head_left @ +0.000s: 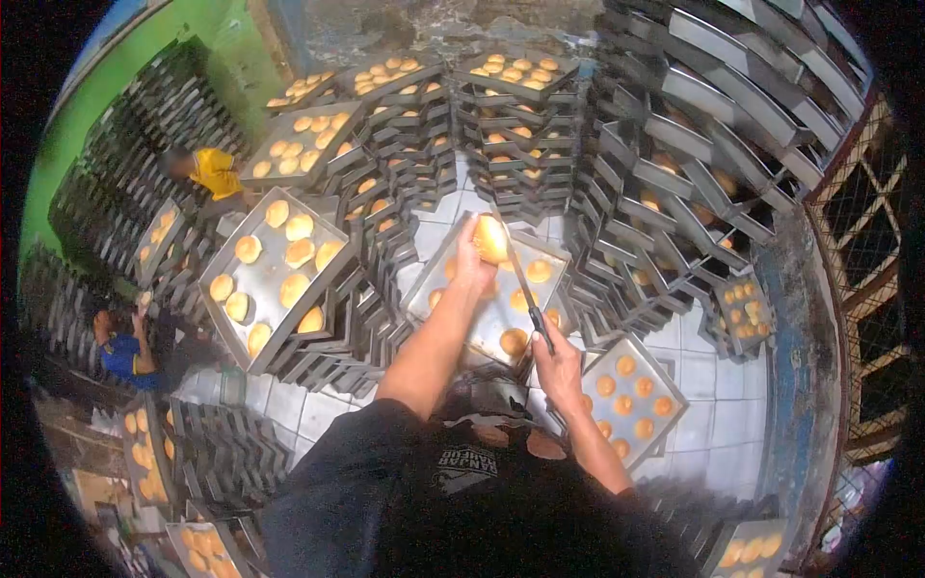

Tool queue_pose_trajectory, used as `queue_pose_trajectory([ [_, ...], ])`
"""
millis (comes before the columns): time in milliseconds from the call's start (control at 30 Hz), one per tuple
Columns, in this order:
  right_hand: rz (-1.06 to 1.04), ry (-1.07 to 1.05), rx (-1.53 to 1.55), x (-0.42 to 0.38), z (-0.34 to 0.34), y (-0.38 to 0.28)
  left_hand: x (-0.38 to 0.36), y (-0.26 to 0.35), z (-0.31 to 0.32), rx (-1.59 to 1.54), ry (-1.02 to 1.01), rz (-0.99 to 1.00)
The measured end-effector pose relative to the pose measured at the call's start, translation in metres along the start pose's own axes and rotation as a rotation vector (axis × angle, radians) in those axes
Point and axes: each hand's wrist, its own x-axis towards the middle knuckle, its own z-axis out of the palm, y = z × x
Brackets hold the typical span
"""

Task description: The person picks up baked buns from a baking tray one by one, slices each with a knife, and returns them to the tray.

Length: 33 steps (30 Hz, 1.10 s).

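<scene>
My left hand (470, 260) is closed around a golden bread bun (491, 239), raised over a metal tray. My right hand (557, 368) grips the black handle of a long knife (520, 279). The blade points up and away, its upper part alongside the bun's right side. Below both hands lies the metal baking tray (421, 301), with several round buns such as this front bun (514, 341) on it. My left hand and forearm hide part of the tray.
To the left a tray of buns (217, 260) tops a stack. Tall stacks of trays (674, 202) rise at the right and back. Another tray of buns (674, 385) lies low right. Two people, in a yellow shirt (218, 171) and a blue shirt (125, 360), are at the left.
</scene>
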Motion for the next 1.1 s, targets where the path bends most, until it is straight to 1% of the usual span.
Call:
queue_pose_trajectory([
  [67, 0.126, -0.024, 0.067, 0.015, -0.008, -0.026, -0.010, -0.015, 0.005, 0.103, 0.016, -0.053],
  [167, 0.203, -0.044, 0.070, 0.029, -0.004, -0.019, -0.016, -0.028, 0.010, 0.072, -0.016, -0.037],
  [233, 0.209, -0.061, 0.045, 0.021, -0.008, -0.019, -0.003, -0.013, 0.005, 0.063, -0.042, -0.045],
  [300, 0.109, -0.053, 0.048, 0.000, -0.005, -0.005, 0.003, -0.001, 0.003, 0.045, -0.073, -0.042],
  [333, 0.024, -0.022, 0.075, -0.006, -0.005, -0.002, 0.001, 0.003, 0.005, 0.134, -0.064, -0.047],
  [367, 0.024, -0.021, 0.072, -0.002, -0.002, 0.004, -0.003, 0.004, 0.005, 0.226, -0.051, -0.055],
  [400, 0.072, -0.017, 0.107, 0.004, 0.002, 0.010, -0.004, -0.003, 0.001, 0.245, -0.091, -0.065],
  [433, 0.125, -0.012, 0.142, 0.011, 0.001, 0.002, -0.010, -0.015, 0.000, 0.250, -0.089, -0.078],
  [500, 0.162, -0.020, 0.127, 0.032, -0.006, -0.014, -0.021, -0.035, 0.000, 0.326, -0.189, -0.084],
  [567, 0.149, -0.079, 0.123, 0.045, -0.011, -0.024, -0.020, -0.031, 0.005, 0.285, -0.194, -0.113],
  [633, 0.117, -0.065, 0.103, 0.030, -0.009, -0.013, -0.010, -0.015, 0.004, 0.187, -0.097, -0.128],
  [667, 0.114, -0.067, 0.134, 0.016, -0.008, -0.010, -0.005, -0.003, 0.000, 0.195, -0.153, -0.114],
  [700, 0.109, -0.073, 0.164, 0.006, -0.009, -0.011, -0.004, 0.003, -0.001, 0.189, -0.154, -0.104],
  [733, 0.167, -0.128, 0.102, -0.002, -0.012, -0.011, -0.006, 0.008, -0.003, 0.205, -0.143, -0.122],
  [767, 0.168, -0.131, 0.105, 0.000, -0.011, -0.010, -0.008, 0.010, -0.007, 0.226, -0.130, -0.145],
  [800, 0.237, -0.134, 0.154, 0.003, -0.010, -0.017, -0.012, 0.002, -0.010, 0.248, -0.192, -0.161],
  [833, 0.311, -0.132, 0.205, 0.007, -0.011, -0.026, -0.018, -0.011, -0.012, 0.255, -0.188, -0.174],
  [867, 0.308, -0.145, 0.132, 0.019, -0.017, -0.046, -0.024, -0.025, -0.012, 0.262, -0.194, -0.174],
  [900, 0.316, -0.138, 0.135, 0.027, -0.016, -0.043, -0.028, -0.035, -0.011, 0.267, -0.203, -0.172],
  [933, 0.267, -0.133, 0.099, 0.034, -0.014, -0.037, -0.028, -0.039, -0.010, 0.280, -0.165, -0.147],
  [967, 0.214, -0.130, 0.063, 0.037, -0.013, -0.033, -0.024, -0.036, -0.010, 0.282, -0.167, -0.148],
  [1033, 0.201, -0.136, 0.010, 0.025, -0.019, -0.033, -0.014, -0.021, -0.014, 0.288, -0.090, -0.091],
  [1067, 0.204, -0.149, 0.035, 0.013, -0.021, -0.029, -0.013, -0.012, -0.017, 0.287, -0.088, -0.087],
  [1100, 0.205, -0.164, 0.060, 0.002, -0.024, -0.025, -0.016, -0.001, -0.015, 0.335, -0.133, -0.068],
])
